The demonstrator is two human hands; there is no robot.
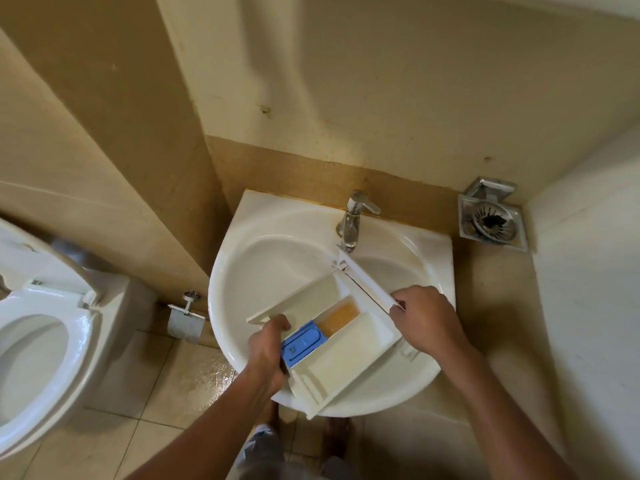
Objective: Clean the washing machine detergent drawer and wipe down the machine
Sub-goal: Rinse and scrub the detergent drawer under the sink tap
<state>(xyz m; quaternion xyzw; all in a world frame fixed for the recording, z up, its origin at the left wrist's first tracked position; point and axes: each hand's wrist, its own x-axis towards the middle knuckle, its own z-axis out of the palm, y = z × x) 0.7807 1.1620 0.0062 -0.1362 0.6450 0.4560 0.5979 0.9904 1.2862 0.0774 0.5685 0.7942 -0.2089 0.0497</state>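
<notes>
Detergent drawer [341, 344], out of the machine, is held over the white basin [249, 271], its front panel angled toward the tap. Nearest the camera, the left hand [266, 351] has its grip wrapped around the drawer's near left edge, beside the blue insert [303, 342], and the right hand [424, 322] has its grip pinched on the drawer's right end at the front panel. One compartment beyond the insert holds an orange-brown residue [341, 315], so the cleaning looks barely begun: by my judgement the rinsing and scrubbing are still to do, and wiping the machine, which is nowhere in view, comes after. No water can be seen running from the chrome tap [353, 220] just behind the drawer. Left of the basin stand a toilet [45, 323] and a paper holder [185, 315]; the floor tiles below look wet. Right of the basin a steel drain grate [491, 216] sits in the corner. Beige tiled walls rise beyond.
</notes>
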